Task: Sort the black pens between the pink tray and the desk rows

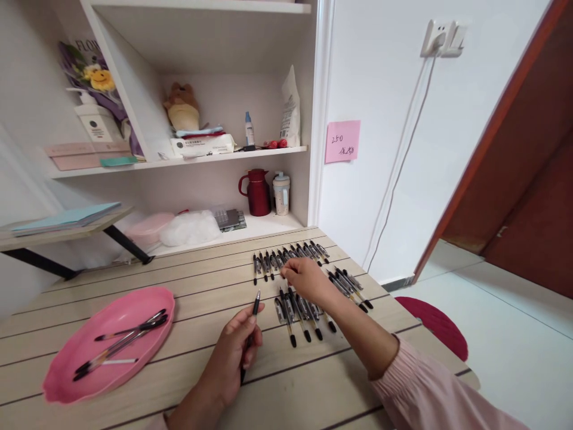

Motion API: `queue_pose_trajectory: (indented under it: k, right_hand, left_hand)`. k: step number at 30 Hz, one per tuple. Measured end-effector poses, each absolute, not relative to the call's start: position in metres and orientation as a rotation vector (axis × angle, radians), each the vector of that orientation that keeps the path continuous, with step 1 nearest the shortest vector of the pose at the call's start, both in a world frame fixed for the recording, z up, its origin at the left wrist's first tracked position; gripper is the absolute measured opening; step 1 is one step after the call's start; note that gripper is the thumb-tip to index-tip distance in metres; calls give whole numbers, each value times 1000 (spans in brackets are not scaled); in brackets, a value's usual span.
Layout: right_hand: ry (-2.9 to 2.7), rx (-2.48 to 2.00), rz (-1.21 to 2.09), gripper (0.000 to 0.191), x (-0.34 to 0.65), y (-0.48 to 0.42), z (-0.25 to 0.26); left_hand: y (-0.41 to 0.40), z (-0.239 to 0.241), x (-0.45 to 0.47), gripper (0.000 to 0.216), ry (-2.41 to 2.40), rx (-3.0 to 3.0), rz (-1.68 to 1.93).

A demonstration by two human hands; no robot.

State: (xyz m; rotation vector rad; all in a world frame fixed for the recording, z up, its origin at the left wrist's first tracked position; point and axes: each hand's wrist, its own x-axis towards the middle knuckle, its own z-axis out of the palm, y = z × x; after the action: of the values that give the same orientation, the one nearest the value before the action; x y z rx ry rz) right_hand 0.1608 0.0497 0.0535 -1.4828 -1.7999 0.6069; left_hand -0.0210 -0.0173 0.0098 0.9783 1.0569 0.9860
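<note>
My left hand (pixel 236 349) is closed around a black pen (pixel 256 303), held upright with its pointed silver tip up. My right hand (pixel 304 278) reaches over the table with its fingers pinched together at the back row of pens (pixel 265 263). Whatever those fingers hold, if anything, is too small or hidden to make out. Beneath and beside my right wrist lies a front row of pens (pixel 298 313), with clear barrels and black ends toward me. Part of this row is covered by my forearm. More pens (pixel 351 286) lie to the right of the forearm.
A pink tray (pixel 154 294) with several pens stands at the left. Behind it is a small raised stand (pixel 107 221). White shelves at the back hold a red jug (pixel 258 192), a cup (pixel 282 194) and a plastic bag (pixel 190 229). The table's right edge borders a red stool (pixel 434 325).
</note>
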Motion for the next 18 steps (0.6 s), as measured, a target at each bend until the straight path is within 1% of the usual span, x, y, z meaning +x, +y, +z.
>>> queue_pose_trajectory:
  k: [3, 6, 8, 11, 18]
  right_hand:
    - [-1601, -1354, 908, 22, 153, 44, 44]
    - [-1446, -1201, 1199, 28, 138, 36, 33]
    - [-1343, -1121, 1331, 32, 130, 32, 28]
    - [-1237, -1070, 1415, 32, 121, 29, 25]
    - [-1159, -1015, 1440, 29, 117, 32, 16]
  left_hand:
    - [-17, 9, -18, 38, 1066, 1010, 984]
    - [-16, 7, -15, 35, 1077, 1020, 976]
    - [-16, 6, -13, 32, 1086, 1029, 970]
    - [-16, 6, -12, 28, 1087, 1054, 968]
    - [-18, 5, -10, 25, 1103, 1097, 950]
